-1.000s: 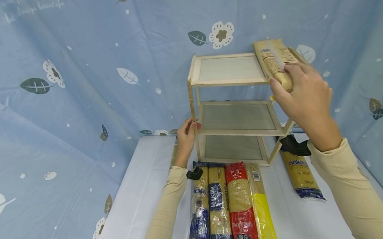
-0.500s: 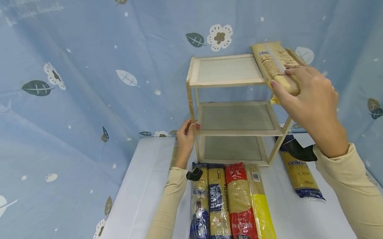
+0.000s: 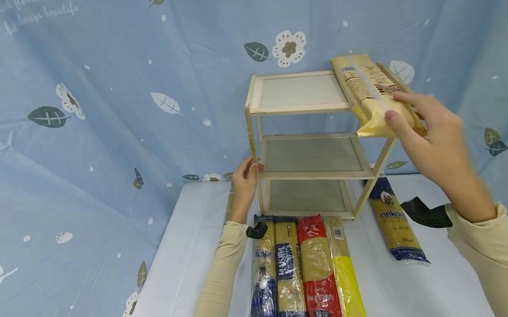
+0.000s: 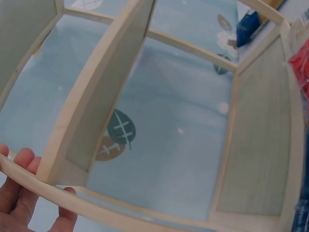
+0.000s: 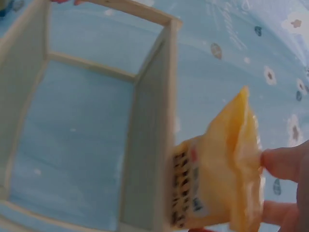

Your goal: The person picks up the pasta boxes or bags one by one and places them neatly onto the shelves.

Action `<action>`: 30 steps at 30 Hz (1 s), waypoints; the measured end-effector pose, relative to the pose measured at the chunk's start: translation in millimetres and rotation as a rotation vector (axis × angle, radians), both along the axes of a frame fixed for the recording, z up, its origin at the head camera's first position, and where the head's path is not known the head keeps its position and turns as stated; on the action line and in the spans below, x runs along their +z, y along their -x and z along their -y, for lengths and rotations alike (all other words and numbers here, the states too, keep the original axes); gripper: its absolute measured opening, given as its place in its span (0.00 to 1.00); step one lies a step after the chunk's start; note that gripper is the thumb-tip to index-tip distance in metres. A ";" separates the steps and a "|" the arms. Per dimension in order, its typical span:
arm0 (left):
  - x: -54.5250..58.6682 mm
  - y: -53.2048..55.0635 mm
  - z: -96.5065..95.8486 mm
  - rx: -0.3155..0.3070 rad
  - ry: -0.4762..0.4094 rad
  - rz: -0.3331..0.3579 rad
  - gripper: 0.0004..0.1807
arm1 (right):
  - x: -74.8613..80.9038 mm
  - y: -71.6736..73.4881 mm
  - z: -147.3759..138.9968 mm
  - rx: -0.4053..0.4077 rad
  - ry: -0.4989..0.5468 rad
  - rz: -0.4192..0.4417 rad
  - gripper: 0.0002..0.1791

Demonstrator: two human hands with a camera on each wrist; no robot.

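A three-tier wooden shelf rack point(image 3: 299, 90) with greyish panels stands on the table by the curtain. My left hand point(image 3: 244, 187) grips its left upright at middle-tier height; in the left wrist view, fingers curl around that wooden rail point(image 4: 111, 212). On the top tier's right end lies a pale yellow plastic packet point(image 3: 372, 89), seam side up, its near end jutting past the front edge. My right hand point(image 3: 442, 145) touches that near end, thumb and fingers extended. The right wrist view shows fingertips against the packet's crimped end point(image 5: 246, 164).
Before the rack lie a blue-ended spaghetti pack point(image 3: 263, 271), a La Sicilia pack point(image 3: 290, 289), a red pack point(image 3: 319, 269) and a yellow-wrapped pack point(image 3: 349, 286), side by side. Another blue-ended pack point(image 3: 397, 228) lies right of the rack. A patterned blue curtain point(image 3: 106, 89) surrounds the table.
My right hand has drawn back to the right and nearer along the packet to its near end, uncovering more of it. The left hand has stayed on the upright.
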State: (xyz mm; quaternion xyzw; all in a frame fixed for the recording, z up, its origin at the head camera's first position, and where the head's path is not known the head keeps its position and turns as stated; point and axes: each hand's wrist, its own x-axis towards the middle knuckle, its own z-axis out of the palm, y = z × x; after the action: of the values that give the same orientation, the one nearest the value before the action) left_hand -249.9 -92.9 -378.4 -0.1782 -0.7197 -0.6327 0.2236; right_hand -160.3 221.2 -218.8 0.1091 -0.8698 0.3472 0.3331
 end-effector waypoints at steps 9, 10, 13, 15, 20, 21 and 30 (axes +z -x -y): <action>-2.2 2.5 -0.5 0.013 0.013 -0.013 0.13 | -18.6 -11.9 -22.4 0.043 0.002 0.064 0.28; -2.3 2.5 -0.6 0.011 0.007 -0.015 0.13 | -20.5 -13.0 -24.4 0.031 -0.006 0.071 0.28; -2.4 2.3 -0.6 0.007 -0.006 -0.017 0.12 | -27.4 -16.8 -30.3 -0.002 -0.033 0.096 0.28; -2.2 2.2 -0.9 0.000 -0.016 -0.015 0.12 | -33.0 -19.8 -34.1 -0.022 -0.051 0.109 0.29; -0.1 0.9 -1.6 -0.018 -0.025 -0.007 0.13 | -48.9 -25.9 -43.8 -0.033 -0.099 0.137 0.30; 0.1 0.8 -1.7 -0.020 -0.027 -0.010 0.13 | -51.7 -26.5 -45.5 -0.032 -0.113 0.148 0.29; -3.1 1.4 -3.2 -0.007 -0.037 -0.013 0.12 | -80.1 -31.1 -56.6 -0.018 -0.205 0.211 0.30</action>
State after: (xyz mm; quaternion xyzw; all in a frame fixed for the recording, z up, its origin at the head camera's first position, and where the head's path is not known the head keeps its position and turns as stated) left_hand -251.3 -89.6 -381.5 -0.1806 -0.7057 -0.6456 0.2293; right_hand -129.2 277.8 -298.8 0.0974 -0.9319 0.2631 0.2299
